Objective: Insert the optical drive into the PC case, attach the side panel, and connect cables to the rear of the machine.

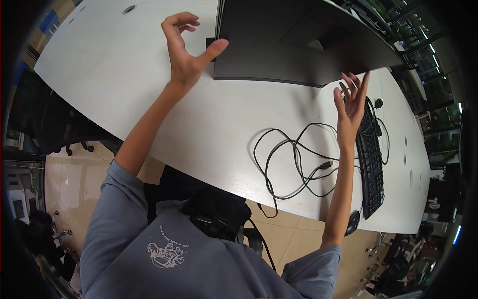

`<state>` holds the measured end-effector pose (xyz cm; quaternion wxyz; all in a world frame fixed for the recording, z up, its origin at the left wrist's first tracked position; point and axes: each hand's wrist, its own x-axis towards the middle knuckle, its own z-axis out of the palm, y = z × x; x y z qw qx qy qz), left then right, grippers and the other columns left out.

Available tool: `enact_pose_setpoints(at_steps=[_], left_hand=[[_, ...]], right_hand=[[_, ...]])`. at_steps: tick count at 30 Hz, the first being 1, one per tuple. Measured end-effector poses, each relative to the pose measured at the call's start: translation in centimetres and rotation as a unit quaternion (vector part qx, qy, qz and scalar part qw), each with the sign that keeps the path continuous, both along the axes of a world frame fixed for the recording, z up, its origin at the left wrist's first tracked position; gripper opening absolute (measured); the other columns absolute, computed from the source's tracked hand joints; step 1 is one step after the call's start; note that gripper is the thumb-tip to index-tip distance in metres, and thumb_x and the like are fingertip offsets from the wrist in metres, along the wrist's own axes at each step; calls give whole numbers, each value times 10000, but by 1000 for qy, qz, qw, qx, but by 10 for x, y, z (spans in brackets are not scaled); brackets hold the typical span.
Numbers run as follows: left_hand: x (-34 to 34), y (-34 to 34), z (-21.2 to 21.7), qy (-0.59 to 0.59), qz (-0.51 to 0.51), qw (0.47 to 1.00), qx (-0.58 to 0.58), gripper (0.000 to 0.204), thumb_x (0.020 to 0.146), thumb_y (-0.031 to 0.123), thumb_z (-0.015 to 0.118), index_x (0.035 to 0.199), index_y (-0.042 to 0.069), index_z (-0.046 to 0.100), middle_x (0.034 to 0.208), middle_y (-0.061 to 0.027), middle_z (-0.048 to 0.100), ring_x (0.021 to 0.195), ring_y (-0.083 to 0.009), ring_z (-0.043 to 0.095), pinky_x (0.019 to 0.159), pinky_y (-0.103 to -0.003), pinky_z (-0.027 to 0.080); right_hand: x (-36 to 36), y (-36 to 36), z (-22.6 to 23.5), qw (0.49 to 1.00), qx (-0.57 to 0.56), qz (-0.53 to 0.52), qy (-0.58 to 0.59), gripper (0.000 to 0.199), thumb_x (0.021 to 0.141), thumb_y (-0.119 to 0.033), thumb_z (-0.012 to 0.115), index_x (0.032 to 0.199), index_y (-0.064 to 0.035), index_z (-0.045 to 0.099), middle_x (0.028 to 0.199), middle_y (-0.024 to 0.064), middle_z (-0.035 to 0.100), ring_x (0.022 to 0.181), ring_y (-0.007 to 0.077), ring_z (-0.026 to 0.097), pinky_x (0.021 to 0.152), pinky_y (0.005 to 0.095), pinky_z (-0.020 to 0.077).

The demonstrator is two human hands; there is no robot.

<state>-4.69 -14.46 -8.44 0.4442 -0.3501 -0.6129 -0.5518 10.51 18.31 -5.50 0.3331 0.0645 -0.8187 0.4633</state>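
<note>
Bare left hand point(185, 65): one
Bare right hand point(352, 109): one
Flat-sided black casing point(269, 45): one
Black computer keyboard point(369, 164): one
Black computer mouse point(352, 223): just one from here
Black cables point(295, 145): loops crossing, no sure count from where I stand
USB-type plug point(326, 165) among those loops: one I can pick out
Short grey-blue sleeves point(122, 194): two
Cartoon astronaut print point(167, 255): one
Round desk grommet point(129, 9), far left: one
</note>
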Motion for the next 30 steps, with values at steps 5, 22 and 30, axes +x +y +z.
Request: enact_pose_setpoints(at_steps=[5, 22, 30], left_hand=[[-6, -4, 10, -181, -80, 980, -23, 882, 743, 433, 841, 1349, 8, 362, 1323, -171, 479, 1244, -282, 498, 1015, -403, 409], [-18, 21, 86, -203, -220, 954, -12, 938, 642, 458, 843, 1347, -5, 434, 1138, -118, 592, 1097, -228, 582, 1006, -349, 426], [-23, 12, 91, -171, -164, 969, -70, 860, 679, 416, 798, 1336, -25, 461, 1105, -141, 643, 1004, -218, 633, 898, -337, 485]], right_hand=[[-18, -1, -2, 998, 56, 1, 18, 818, 899, -86, 703, 1567, -144, 233, 1388, 147, 427, 1266, 269, 519, 1054, 410, 439], [-64, -38, 161, 894, 372, -76, 238, 974, 589, -401, 935, 1410, -133, 485, 1411, 124, 491, 1334, 299, 438, 1095, 455, 390], [-110, -24, 201, 902, 411, 41, -123, 1195, 383, -482, 950, 1427, -129, 489, 1369, 146, 553, 1260, 336, 535, 1105, 466, 397]])
